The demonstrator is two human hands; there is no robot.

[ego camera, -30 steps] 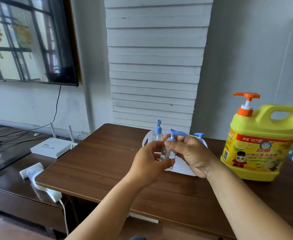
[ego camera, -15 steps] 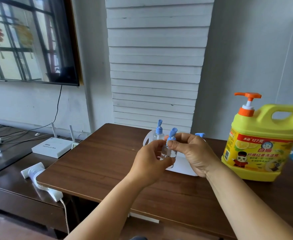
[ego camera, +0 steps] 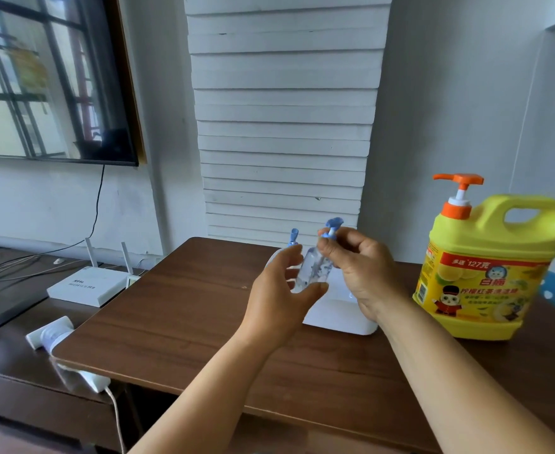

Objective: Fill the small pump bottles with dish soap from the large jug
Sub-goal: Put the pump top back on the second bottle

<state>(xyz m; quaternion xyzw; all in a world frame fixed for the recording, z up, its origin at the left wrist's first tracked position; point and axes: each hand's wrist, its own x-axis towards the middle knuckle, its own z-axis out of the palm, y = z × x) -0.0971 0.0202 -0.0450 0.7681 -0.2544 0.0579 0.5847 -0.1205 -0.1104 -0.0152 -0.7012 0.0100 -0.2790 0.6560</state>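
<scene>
We see our two bare forearms, no sleeves reaching the part in view. Our left hand [ego camera: 277,294] and right hand [ego camera: 359,270] carry no gloves, rings, watch or bands; the nails look short and unpainted.

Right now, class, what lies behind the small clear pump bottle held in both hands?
Behind the small clear pump bottle stands a second bottle, showing only its blue pump top, on a white tray. The left hand and right hand hide the rest.
</scene>
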